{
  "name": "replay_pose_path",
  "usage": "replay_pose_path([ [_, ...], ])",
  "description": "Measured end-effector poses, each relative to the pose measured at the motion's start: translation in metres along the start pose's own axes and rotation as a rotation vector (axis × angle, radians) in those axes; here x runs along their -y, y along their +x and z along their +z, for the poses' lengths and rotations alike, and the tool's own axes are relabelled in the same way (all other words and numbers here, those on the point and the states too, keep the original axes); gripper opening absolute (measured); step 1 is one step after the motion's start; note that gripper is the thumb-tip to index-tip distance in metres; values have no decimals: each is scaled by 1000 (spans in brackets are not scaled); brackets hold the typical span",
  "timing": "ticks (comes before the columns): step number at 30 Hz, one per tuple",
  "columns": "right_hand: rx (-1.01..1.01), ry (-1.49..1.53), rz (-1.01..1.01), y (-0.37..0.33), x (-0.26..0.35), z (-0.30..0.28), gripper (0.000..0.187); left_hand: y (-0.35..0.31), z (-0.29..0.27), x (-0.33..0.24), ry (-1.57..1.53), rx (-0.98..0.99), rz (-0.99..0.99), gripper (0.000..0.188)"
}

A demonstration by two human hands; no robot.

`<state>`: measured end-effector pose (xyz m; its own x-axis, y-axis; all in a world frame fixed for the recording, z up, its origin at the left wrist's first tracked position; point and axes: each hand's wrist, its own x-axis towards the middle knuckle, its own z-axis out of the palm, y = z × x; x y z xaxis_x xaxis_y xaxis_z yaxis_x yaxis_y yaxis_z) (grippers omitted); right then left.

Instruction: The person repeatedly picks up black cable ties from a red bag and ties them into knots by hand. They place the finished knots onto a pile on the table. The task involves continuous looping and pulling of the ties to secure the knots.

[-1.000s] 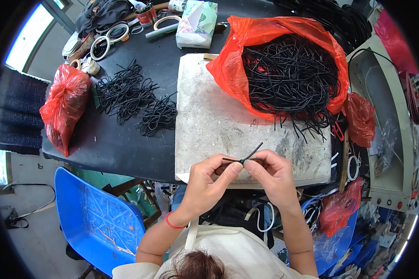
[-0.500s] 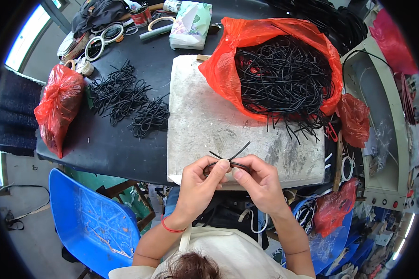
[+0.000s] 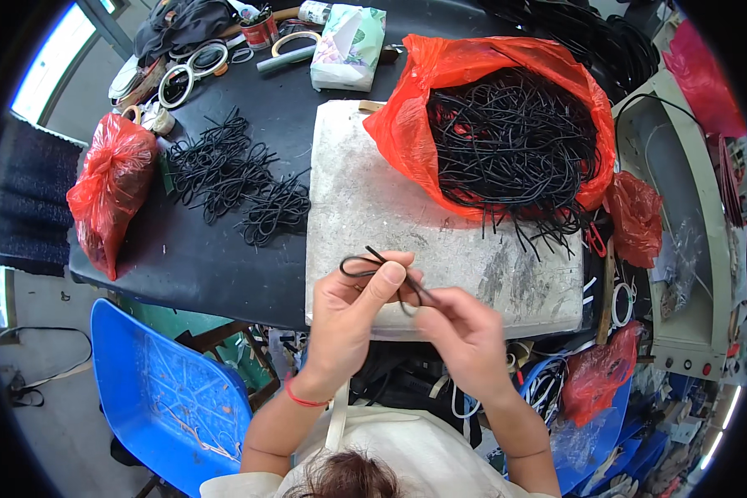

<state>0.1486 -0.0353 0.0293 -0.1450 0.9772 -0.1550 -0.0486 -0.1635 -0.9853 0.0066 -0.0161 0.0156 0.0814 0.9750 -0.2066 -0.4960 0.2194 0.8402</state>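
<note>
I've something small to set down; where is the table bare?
The pale board is bare between the open red bag and the left hand; so is the black tabletop between the tied bag, cord bundles and board. It's crowded at the far left corner, with dark cloth and a can, and at the board's upper right, under the open bag.

Clock centred on the held cord [image 3: 375, 252], 12 pointing away from the person. Cord between left and right fingers [image 3: 465, 314], over near edge of board [image 3: 365, 183]; board on counter [image 3: 216, 270]. 1 o'clock: open bag [image 3: 402, 129] on board, cord tangle [image 3: 515, 137] inside, some ends spilling over near lip. 10 o'clock: cord bundles [image 3: 216, 166] on counter, left of board. Tied bag [image 3: 112, 199] further out, between 9 and 10. 12: tissue pack [image 3: 349, 51], behind board. 11: tin [image 3: 260, 35], far side. 3: metal housing [image 3: 685, 353], beyond board.
</note>
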Motion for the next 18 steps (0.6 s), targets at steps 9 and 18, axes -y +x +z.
replay_pose_path([
  [9, 50, 64, -161, 25, 8, -5, 14, -4, 0, -11, 26, 199, -148, 17],
  [18, 93, 184, 47, 19, 3, -5, 19, -9, 2, -10, 8, 219, -214, 17],
])
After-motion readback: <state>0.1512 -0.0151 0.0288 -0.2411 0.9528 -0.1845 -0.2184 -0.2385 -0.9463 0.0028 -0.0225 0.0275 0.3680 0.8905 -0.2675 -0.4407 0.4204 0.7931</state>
